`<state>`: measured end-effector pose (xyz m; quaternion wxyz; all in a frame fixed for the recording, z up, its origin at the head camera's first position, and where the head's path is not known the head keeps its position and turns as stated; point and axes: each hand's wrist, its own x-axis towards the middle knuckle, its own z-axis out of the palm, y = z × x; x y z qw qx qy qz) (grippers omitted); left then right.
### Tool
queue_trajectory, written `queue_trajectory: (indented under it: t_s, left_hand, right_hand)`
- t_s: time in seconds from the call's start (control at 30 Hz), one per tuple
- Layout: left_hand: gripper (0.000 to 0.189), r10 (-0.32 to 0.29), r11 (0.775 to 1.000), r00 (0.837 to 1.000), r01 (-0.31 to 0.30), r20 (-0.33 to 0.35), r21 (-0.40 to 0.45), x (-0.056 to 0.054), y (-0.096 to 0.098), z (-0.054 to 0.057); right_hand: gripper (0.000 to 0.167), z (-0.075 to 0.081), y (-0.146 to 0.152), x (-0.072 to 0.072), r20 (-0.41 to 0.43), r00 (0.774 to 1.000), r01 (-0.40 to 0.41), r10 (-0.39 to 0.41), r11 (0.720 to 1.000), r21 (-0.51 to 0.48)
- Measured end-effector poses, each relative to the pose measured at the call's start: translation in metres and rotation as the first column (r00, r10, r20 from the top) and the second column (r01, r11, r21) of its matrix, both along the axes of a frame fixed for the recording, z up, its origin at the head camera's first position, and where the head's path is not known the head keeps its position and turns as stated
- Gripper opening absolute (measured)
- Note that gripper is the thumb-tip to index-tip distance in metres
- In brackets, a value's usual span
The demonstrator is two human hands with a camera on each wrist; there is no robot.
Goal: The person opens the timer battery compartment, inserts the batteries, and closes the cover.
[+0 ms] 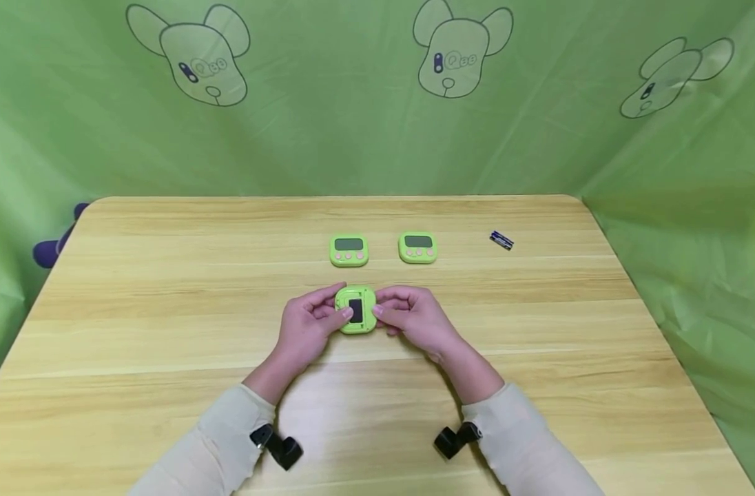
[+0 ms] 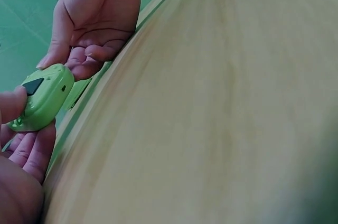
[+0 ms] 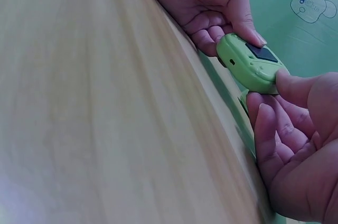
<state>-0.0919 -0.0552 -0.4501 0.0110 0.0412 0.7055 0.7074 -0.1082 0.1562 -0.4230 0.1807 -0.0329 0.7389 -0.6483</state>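
Between both hands is a green digital timer (image 1: 366,325), its back turned up with a dark rectangle (image 1: 355,311) in the middle. My left hand (image 1: 304,325) grips its left side, the thumb lying over the back by the dark rectangle. The right hand (image 1: 419,321) pinches the opposite edge, thumb on top and fingers beneath. In the left wrist view the timer (image 2: 48,105) is tilted, with a small dark slot in its side. The right wrist view shows the timer (image 3: 248,71) held above the table; its front is hidden.
Two similar green timers, one on the left (image 1: 349,251) and one on the right (image 1: 417,248), lie screen up beyond the hands. Small blue batteries (image 1: 501,240) lie farther right on the wooden table (image 1: 167,310). A green curtain (image 1: 328,138) hangs behind.
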Motion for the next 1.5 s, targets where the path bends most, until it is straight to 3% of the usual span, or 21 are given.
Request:
queue_trajectory:
  t_s: [0.3, 0.5, 0.6, 0.73, 0.87, 0.93, 1.07, 1.2, 1.33, 1.5]
  left_hand:
    - [0.041, 0.01, 0.998, 1.0, -0.01, -0.002, -0.061, 0.0, -0.001, 0.004]
    - [0.041, 0.047, 0.999, 0.999, -0.047, 0.02, -0.007, -0.002, 0.002, 0.0]
    - [0.044, 0.071, 0.997, 0.997, -0.072, 0.023, 0.022, -0.002, 0.002, -0.001]
    - [0.042, 0.072, 0.997, 0.997, -0.074, 0.04, 0.031, -0.002, 0.001, -0.001]
    - [0.038, 0.037, 0.994, 0.998, -0.041, 0.043, 0.098, -0.001, 0.0, 0.0]
    - [0.037, 0.029, 0.99, 0.999, -0.033, 0.026, 0.139, -0.001, -0.001, 0.0]
    - [0.044, 0.035, 0.99, 0.999, -0.029, -0.038, 0.136, -0.001, -0.002, -0.002]
    - [0.062, 0.015, 0.992, 0.997, -0.005, -0.082, 0.127, -0.001, -0.002, -0.004]
    - [0.066, 0.025, 0.992, 0.998, -0.017, -0.062, 0.127, -0.001, -0.002, -0.005]
    - [0.066, 0.082, 0.986, 0.996, -0.077, -0.028, 0.15, -0.001, -0.005, -0.003]
  right_hand:
    - [0.016, 0.0, -0.005, 0.001, -0.001, 1.0, 0.001, -0.001, 1.0, 0.013]
    - [0.023, -0.004, -0.011, 0.004, -0.044, 0.996, 0.074, -0.075, 0.997, -0.02]
    - [0.034, -0.006, -0.014, 0.008, -0.104, 0.99, 0.095, -0.097, 0.995, -0.031]
    - [0.058, -0.008, -0.015, 0.012, -0.234, 0.97, 0.067, -0.067, 0.998, -0.007]
    - [0.053, -0.009, -0.015, 0.012, -0.347, 0.937, 0.059, -0.041, 0.997, 0.042]
    - [0.042, -0.009, -0.015, 0.011, -0.338, 0.94, 0.064, -0.047, 0.997, 0.04]
    - [0.023, -0.008, -0.014, 0.009, -0.227, 0.971, 0.068, -0.07, 0.998, -0.018]
    - [0.023, -0.006, -0.017, 0.008, -0.138, 0.988, 0.068, -0.074, 0.997, -0.043]
    - [0.025, -0.004, -0.021, 0.008, -0.104, 0.989, 0.104, -0.107, 0.994, -0.031]
    - [0.026, -0.004, -0.027, 0.007, -0.156, 0.965, 0.203, -0.21, 0.977, -0.06]
